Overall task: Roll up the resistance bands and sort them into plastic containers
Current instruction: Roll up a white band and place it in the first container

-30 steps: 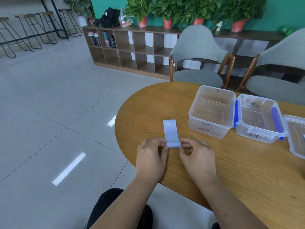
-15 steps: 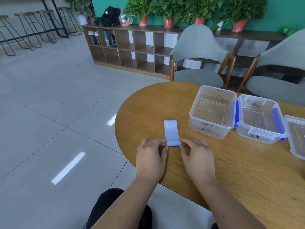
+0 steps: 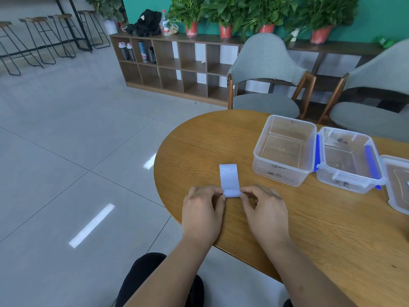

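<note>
A pale lilac, flat rubber resistance band printed "20 LB" (image 3: pixel 229 178) is laid on the oval wooden table (image 3: pixel 199 140) near its front edge, with the near end turned into a small roll. The band is judged light, thin, soft and springy, so a roll would likely loosen if released. It is best taken at the roll's two side ends and pressed evenly, so that the turns are stacked squarely. The roll's left end is pinched by the curled fingers of the left hand (image 3: pixel 203 209), and its right end by those of the right hand (image 3: pixel 263 209). Only the band's width is left between the hands. Further right, an open clear plastic container (image 3: pixel 274 173) is seen, with a second, blue-clipped clear container (image 3: pixel 345 182) just beside it.
</note>
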{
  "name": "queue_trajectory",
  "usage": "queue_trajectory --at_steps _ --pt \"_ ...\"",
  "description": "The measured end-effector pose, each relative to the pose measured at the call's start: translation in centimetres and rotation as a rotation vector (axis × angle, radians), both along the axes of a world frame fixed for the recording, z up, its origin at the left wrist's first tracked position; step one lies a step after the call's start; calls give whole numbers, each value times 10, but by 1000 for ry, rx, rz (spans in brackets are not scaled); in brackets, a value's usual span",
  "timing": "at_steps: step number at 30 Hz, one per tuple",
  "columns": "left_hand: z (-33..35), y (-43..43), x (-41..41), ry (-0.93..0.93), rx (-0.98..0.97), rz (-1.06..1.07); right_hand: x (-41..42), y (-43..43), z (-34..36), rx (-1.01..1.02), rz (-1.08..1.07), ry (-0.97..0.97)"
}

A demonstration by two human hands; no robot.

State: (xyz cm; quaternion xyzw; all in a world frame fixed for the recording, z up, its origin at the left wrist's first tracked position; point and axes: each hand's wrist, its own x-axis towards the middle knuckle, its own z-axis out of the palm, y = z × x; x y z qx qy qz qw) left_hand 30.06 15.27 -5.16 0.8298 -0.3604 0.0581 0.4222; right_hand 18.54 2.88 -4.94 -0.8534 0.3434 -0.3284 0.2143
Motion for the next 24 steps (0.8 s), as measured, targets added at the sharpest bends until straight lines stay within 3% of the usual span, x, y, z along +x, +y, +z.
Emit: queue_trajectory --at_steps 10,17,24 --pt "-1 -1 0 23 4 18 0 -1 -1 -12 24 13" --pt "1 1 -1 32 1 23 -1 0 4 105 16 -21" --pt "0 0 0 4 12 6 0 0 2 50 13 6"
